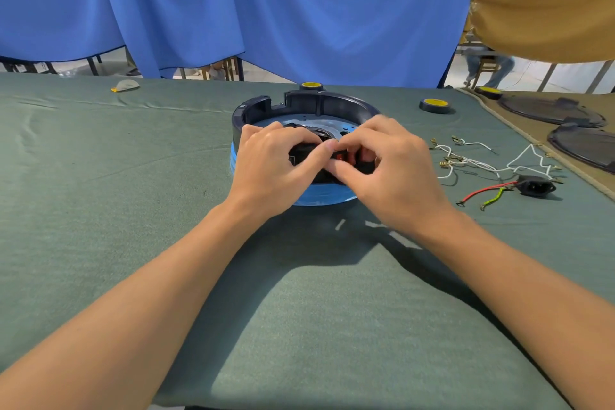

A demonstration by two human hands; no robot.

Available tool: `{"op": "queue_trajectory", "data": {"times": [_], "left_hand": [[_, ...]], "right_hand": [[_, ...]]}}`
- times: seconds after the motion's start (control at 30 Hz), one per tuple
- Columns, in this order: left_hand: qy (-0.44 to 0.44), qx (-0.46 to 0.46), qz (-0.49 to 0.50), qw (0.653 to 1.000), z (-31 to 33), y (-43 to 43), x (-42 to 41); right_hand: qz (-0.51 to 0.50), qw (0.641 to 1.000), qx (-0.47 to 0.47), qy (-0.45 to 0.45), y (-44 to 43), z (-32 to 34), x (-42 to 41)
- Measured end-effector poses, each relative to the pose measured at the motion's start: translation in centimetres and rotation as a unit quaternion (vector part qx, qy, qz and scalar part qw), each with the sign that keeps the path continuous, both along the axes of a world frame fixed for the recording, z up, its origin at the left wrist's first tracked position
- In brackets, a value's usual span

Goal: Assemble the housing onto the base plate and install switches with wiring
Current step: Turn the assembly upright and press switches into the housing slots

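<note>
You are pinching the red switch [340, 156] with your right hand [382, 170] while your left hand [273, 163] is gripping the near wall of the housing [332, 100].

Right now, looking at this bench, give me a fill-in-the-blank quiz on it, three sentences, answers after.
The left hand grips the housing while the right hand pinches a switch with a ____ rocker.
The housing sits on a base plate whose edge is ____.
The power socket lies on the cloth to the ____ of the housing.
Missing words: red; blue; right.
</note>
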State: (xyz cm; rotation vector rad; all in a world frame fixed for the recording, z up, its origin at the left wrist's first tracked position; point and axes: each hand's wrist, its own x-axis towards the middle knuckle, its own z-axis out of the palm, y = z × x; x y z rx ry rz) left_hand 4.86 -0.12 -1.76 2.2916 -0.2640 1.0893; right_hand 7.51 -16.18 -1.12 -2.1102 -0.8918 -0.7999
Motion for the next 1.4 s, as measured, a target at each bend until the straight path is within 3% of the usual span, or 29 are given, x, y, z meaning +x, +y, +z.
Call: {"op": "queue_trajectory", "data": {"times": [0.2,0.33,0.6,1.0,1.2,1.4], "left_hand": [[0.001,-0.001,0.029,1.000,-0.2,-0.1,0.3],[0.016,-0.027,0.023,0.999,-0.1,-0.2,0.3],[0.027,-0.021,0.010,0.999,0.3,-0.2,0.2],[0.024,0.025,0.012,0.999,0.2,0.0,0.0],[0.036,0.052,0.001,0.998,0.3,0.4,-0.2],[0.037,0.082,-0.001,0.996,0.2,0.4,-0.1]], "right_hand": [[-0.026,0.989,0.106,0.095,-1.9,1.0,1.6],[-0.048,0.988,0.096,0.112,-2.3,0.9,2.1],[0.053,0.994,-0.054,0.074,-1.3,0.4,1.1],[0.029,0.996,-0.071,-0.055,-1.1,-0.5,2.2],[0.072,0.992,-0.090,-0.045,-2.0,0.0,2.3],[0.033,0.989,-0.085,-0.118,-1.3,-0.7,2.1]]}}
